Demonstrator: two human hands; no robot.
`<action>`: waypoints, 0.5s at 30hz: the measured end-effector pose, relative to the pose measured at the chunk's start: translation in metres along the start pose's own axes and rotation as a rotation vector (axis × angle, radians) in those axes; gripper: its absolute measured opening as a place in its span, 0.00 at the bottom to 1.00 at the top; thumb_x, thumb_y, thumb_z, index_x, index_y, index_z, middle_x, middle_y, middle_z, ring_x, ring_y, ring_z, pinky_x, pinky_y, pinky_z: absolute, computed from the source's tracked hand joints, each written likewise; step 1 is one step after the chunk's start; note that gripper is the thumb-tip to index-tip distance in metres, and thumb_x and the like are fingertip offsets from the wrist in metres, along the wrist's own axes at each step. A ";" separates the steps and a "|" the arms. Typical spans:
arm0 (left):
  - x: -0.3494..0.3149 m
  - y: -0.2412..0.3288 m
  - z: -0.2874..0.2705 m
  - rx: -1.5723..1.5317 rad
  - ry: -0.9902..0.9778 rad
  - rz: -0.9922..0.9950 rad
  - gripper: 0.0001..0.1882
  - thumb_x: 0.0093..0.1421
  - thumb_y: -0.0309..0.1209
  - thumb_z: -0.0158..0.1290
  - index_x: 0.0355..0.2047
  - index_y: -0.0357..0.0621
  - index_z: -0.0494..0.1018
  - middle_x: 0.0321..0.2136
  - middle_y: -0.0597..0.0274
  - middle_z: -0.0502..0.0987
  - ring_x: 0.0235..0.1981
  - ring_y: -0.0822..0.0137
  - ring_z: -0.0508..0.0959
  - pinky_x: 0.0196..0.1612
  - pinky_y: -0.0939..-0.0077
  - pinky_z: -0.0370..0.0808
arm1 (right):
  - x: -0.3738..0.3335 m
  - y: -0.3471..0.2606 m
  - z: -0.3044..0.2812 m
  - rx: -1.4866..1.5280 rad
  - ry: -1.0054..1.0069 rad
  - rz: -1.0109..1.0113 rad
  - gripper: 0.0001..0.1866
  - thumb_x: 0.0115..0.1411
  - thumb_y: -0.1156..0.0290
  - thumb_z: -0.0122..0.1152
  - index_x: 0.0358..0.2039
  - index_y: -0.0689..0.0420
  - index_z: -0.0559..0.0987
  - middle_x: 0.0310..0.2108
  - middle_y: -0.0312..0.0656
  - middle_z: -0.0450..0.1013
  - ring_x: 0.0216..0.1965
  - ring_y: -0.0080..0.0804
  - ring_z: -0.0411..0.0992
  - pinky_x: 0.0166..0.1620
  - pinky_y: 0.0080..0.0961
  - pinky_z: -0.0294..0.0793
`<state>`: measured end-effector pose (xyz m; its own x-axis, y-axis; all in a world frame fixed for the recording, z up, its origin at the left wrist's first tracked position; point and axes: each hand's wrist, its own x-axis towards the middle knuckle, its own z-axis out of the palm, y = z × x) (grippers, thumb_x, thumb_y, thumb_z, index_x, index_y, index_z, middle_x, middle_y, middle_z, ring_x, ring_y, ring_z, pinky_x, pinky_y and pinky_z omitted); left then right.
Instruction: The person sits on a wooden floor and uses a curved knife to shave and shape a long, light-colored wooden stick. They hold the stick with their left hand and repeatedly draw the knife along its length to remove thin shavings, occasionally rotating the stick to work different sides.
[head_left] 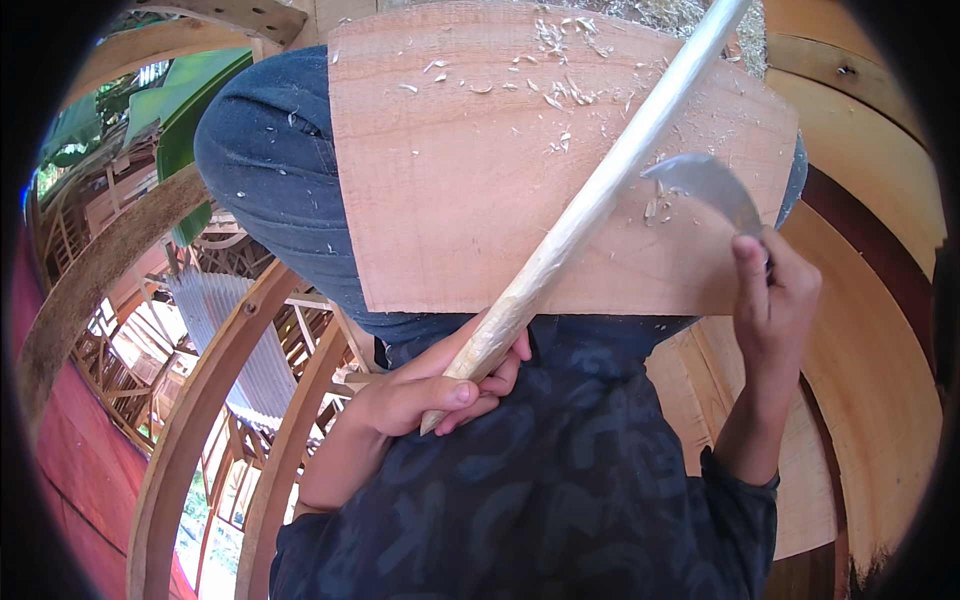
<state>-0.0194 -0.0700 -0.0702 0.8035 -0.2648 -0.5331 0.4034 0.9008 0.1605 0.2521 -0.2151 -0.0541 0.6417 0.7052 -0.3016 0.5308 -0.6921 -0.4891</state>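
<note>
A long pale stick (590, 205), peeled and pointed at its near end, slants from my lap up to the far right. My left hand (440, 385) is wrapped round its lower part, just above the tip. In my right hand (775, 290) is a sickle with a curved metal blade (712, 188); the fingers are closed and hide its handle. The blade's tip points left and lies close to the stick; whether it touches I cannot tell. Under both, a flat wooden board (460, 200) rests across my legs, dotted with wood shavings (570, 90).
On the left stand curved wooden beams (215, 420), with a corrugated metal sheet (235, 340) and stacked sticks beyond and below. Wide wooden planks (870, 330) line the right side. More shavings (660, 12) lie past the board's far edge.
</note>
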 end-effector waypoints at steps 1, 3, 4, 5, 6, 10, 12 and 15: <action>0.002 0.000 0.000 0.002 0.000 0.001 0.36 0.54 0.50 0.52 0.51 0.36 0.53 0.27 0.62 0.58 0.12 0.81 0.58 0.15 0.91 0.58 | -0.008 -0.016 0.007 0.000 -0.060 -0.101 0.23 0.54 0.54 0.64 0.17 0.61 0.71 0.11 0.44 0.61 0.12 0.35 0.61 0.18 0.28 0.59; 0.005 0.000 0.002 0.000 -0.005 0.005 0.36 0.54 0.50 0.52 0.51 0.36 0.53 0.27 0.61 0.58 0.12 0.81 0.58 0.15 0.91 0.58 | -0.014 -0.034 0.020 0.009 -0.140 -0.216 0.23 0.51 0.53 0.66 0.17 0.60 0.71 0.12 0.44 0.63 0.13 0.39 0.63 0.18 0.30 0.61; 0.005 0.000 0.002 0.006 0.004 0.004 0.36 0.54 0.50 0.52 0.51 0.36 0.54 0.27 0.62 0.58 0.12 0.81 0.59 0.15 0.91 0.58 | -0.017 -0.038 0.026 0.022 -0.157 -0.230 0.23 0.50 0.52 0.66 0.17 0.59 0.71 0.13 0.45 0.64 0.13 0.41 0.64 0.18 0.31 0.62; 0.004 -0.001 0.002 0.013 0.013 0.003 0.36 0.54 0.50 0.52 0.51 0.37 0.54 0.27 0.62 0.58 0.13 0.82 0.59 0.15 0.91 0.58 | -0.019 -0.038 0.030 0.035 -0.174 -0.244 0.23 0.50 0.51 0.67 0.17 0.59 0.71 0.13 0.45 0.64 0.14 0.42 0.65 0.19 0.31 0.63; 0.002 0.000 0.002 0.019 0.032 0.005 0.35 0.54 0.50 0.52 0.51 0.37 0.54 0.28 0.62 0.59 0.14 0.82 0.59 0.15 0.91 0.58 | -0.018 -0.038 0.033 0.031 -0.135 -0.193 0.25 0.49 0.50 0.66 0.16 0.58 0.69 0.12 0.45 0.64 0.14 0.43 0.65 0.18 0.31 0.62; 0.002 0.005 0.005 0.134 0.069 -0.025 0.35 0.53 0.50 0.52 0.51 0.39 0.55 0.29 0.64 0.60 0.18 0.82 0.61 0.16 0.92 0.59 | -0.004 -0.028 0.021 -0.099 -0.089 -0.185 0.25 0.52 0.51 0.65 0.15 0.59 0.69 0.10 0.45 0.61 0.13 0.43 0.63 0.18 0.31 0.61; 0.001 0.003 0.004 0.143 0.061 -0.018 0.34 0.53 0.50 0.52 0.51 0.39 0.56 0.29 0.65 0.60 0.20 0.82 0.61 0.16 0.92 0.59 | 0.007 -0.009 0.020 -0.088 0.045 -0.005 0.25 0.53 0.52 0.64 0.16 0.60 0.70 0.10 0.46 0.62 0.13 0.42 0.62 0.18 0.30 0.60; -0.005 0.002 0.006 0.158 0.069 -0.032 0.34 0.53 0.49 0.52 0.51 0.39 0.56 0.29 0.65 0.60 0.20 0.82 0.61 0.17 0.91 0.60 | 0.010 0.017 0.003 -0.014 0.131 0.132 0.23 0.54 0.54 0.64 0.17 0.62 0.70 0.11 0.46 0.62 0.13 0.41 0.60 0.18 0.29 0.59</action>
<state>-0.0201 -0.0684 -0.0620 0.7591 -0.2634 -0.5953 0.4965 0.8257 0.2679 0.2652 -0.2195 -0.0680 0.7724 0.5828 -0.2524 0.4442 -0.7798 -0.4412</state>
